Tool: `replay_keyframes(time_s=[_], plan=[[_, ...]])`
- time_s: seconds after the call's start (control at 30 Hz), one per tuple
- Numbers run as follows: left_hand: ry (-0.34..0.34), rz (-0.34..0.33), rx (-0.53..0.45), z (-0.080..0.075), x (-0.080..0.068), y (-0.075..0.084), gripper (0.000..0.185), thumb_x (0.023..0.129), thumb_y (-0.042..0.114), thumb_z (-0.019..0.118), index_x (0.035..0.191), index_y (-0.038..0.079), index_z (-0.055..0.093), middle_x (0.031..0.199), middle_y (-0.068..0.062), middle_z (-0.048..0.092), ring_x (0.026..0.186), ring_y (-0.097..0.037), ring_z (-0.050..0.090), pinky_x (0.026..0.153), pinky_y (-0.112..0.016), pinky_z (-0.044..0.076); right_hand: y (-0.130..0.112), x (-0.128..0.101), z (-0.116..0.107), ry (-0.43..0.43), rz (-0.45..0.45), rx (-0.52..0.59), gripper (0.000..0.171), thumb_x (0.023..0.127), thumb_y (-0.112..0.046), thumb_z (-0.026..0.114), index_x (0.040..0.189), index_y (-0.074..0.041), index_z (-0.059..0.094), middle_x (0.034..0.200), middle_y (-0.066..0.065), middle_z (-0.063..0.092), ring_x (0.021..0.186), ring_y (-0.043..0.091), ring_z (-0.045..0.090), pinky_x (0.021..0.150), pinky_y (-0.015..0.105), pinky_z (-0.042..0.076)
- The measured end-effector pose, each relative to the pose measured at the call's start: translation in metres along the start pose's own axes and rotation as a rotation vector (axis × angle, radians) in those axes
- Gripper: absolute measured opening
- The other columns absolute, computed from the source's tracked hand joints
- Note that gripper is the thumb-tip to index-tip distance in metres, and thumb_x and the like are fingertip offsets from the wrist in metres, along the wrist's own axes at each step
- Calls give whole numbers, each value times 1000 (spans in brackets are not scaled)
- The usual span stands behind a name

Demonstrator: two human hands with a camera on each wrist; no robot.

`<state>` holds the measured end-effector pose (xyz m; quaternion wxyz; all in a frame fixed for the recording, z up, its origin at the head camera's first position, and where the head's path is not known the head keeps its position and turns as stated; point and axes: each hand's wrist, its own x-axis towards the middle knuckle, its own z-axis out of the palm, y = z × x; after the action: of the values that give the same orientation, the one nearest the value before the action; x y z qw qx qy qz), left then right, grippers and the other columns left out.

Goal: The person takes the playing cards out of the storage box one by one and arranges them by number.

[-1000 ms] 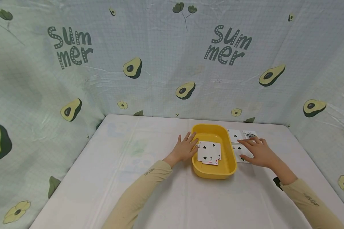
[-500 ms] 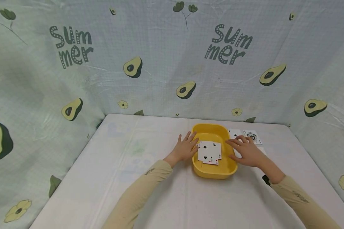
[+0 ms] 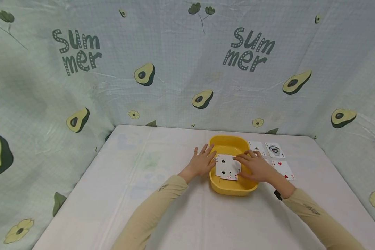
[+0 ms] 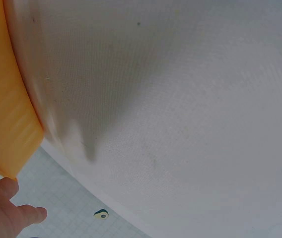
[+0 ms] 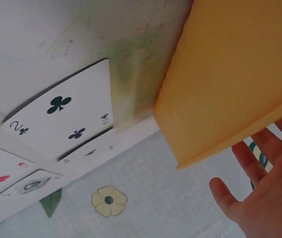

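Both hands at yellow tray [image 3: 232, 189]. My right hand [image 3: 253, 167] over tray, fingers straight on cards in tray [image 3: 226, 166], nearer them. My left hand [image 3: 203, 161] flat against tray's left rim, fingers relaxed. Cards' long axis runs away from me.

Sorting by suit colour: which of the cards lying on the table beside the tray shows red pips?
The red-pip card, nearest the person on the table right of the yellow tray; the club card and the ornate-emblem card behind it are black.
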<state>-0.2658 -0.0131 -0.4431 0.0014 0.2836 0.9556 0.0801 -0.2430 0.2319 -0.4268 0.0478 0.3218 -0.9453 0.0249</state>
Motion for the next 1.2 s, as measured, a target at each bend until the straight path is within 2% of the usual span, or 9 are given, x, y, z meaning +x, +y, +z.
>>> replay_keyframes(time_s=[0.27,0.53,0.9,1.2], plan=[[3,0,11,2,0,0,47,96,33,29,139,15,33,151,-2,13,139,-27,13,106,-57,16,-7,10,12,-33,-33,-5,61,75,-44,65,127,-15,50,125,6,53,112,27,39,94,56,29],[2,-8,15,3,0,0,47,96,33,29,139,15,33,151,-2,13,139,-26,12,106,-57,15,-8,18,24,-61,-47,1,64,77,-50,60,129,-15,48,130,7,50,113,26,38,94,52,29],[-2,-9,22,2,1,-1,47,96,34,29,139,16,32,151,-2,12,139,-26,12,106,-57,16,-10,31,31,-148,15,2,70,76,-60,55,130,-17,46,133,8,46,119,29,35,99,56,23],[10,1,2,1,0,0,47,96,33,29,139,15,34,151,-3,15,139,-27,14,106,-57,16,-10,38,35,-170,4,9,67,74,-61,56,128,-21,49,131,7,48,114,27,36,97,59,25]])
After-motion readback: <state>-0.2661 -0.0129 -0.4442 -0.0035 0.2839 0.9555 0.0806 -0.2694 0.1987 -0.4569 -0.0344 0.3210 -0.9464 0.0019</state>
